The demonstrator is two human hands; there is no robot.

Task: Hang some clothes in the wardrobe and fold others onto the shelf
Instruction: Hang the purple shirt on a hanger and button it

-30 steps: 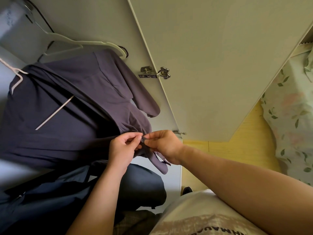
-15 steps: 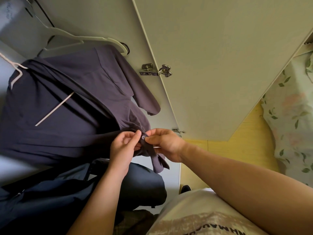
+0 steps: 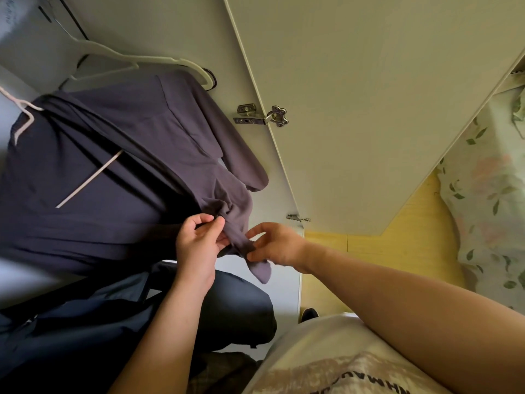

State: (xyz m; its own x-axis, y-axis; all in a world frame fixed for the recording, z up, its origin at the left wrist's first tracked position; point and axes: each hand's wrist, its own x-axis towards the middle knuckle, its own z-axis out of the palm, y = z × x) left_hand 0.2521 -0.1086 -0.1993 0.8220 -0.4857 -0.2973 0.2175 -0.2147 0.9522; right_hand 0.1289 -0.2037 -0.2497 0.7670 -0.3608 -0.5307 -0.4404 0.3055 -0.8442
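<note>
A purple-grey shirt [image 3: 119,155] hangs inside the wardrobe on a pale hanger [image 3: 85,183]. My left hand [image 3: 199,245] pinches the shirt's front edge near its lower end, fingers and thumb curled on the cloth. My right hand [image 3: 275,245] pinches the shirt's hanging bottom tip between thumb and fingers, just right of the left hand. An empty white hanger [image 3: 136,59] hangs above and behind the shirt.
The open wardrobe door [image 3: 369,95] stands to the right, with metal hinges [image 3: 261,115]. Dark clothes [image 3: 170,322] lie below on the wardrobe's lower shelf. A floral bedsheet [image 3: 488,194] and yellow floor [image 3: 397,260] are at the right.
My hands, first together at the button, have drawn apart. The right hand slid down and right along the shirt's bottom tip. The view tilted slightly.
</note>
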